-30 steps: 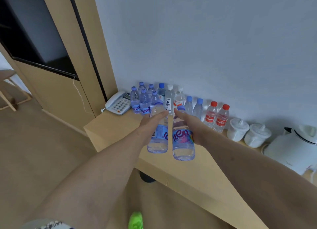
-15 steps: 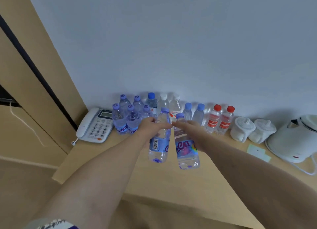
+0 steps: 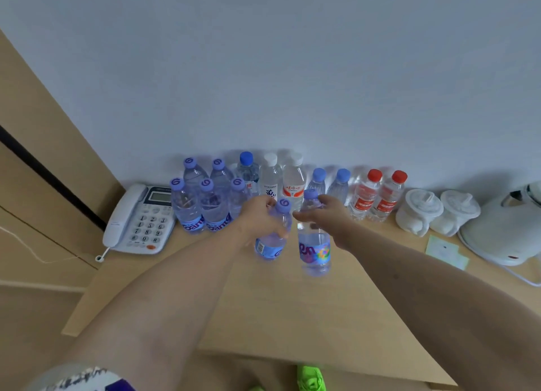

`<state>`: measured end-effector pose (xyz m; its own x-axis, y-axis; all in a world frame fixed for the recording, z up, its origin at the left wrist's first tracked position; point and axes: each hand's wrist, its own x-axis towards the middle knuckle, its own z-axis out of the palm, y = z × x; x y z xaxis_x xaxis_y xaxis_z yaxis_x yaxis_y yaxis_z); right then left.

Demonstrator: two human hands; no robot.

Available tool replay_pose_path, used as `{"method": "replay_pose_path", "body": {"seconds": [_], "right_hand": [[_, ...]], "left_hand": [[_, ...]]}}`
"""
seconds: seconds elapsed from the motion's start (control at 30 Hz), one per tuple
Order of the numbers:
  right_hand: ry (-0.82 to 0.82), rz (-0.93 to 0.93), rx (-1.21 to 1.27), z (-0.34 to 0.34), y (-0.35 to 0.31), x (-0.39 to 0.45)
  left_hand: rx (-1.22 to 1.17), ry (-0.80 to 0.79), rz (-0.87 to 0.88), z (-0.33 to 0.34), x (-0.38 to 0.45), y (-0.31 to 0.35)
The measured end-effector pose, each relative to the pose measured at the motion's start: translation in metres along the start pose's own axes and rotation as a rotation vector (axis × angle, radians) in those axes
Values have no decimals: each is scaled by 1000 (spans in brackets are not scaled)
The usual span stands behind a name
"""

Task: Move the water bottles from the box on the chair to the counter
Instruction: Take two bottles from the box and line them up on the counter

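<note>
Two water bottles with purple caps are held above the desk, one in each hand, just in front of the bottles lined up along the wall. The left hand has its fingers curled round the upper part of the left bottle, which tilts slightly; the right hand holds the right bottle by its neck and shoulder, fingers wrapped around it, the bottle hanging nearly upright. Whether either base touches the desk cannot be told. The two held bottles are just beside each other. Behind them stand a cluster of purple-capped bottles, white-capped bottles and two red-capped bottles. A white telephone lies to the left, and two white lidded cups and a kettle to the right.
</note>
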<state>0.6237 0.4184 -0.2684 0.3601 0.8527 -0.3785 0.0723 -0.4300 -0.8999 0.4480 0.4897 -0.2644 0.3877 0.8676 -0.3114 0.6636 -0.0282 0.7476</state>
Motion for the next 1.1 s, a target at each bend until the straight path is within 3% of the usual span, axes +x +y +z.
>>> {"method": "replay_pose_path", "body": {"seconds": [0.3,0.53,0.63,0.83,1.1], "right_hand": [[8,-63,-164,-1,1,22],[-39,-81,-318,1,-15,35],[-46,-97,-447,0,-23,37],[-5,-66,-497,-3,-28,35],[-24,-86,-643,-6,-31,32]], "left_hand": [[114,-67,29,-3,21,7],[448,-8,175,-22,26,32],[567,-42,151,-28,26,35],[602,-116,88,-30,19,36],[633,-22,200,-26,17,37]]}}
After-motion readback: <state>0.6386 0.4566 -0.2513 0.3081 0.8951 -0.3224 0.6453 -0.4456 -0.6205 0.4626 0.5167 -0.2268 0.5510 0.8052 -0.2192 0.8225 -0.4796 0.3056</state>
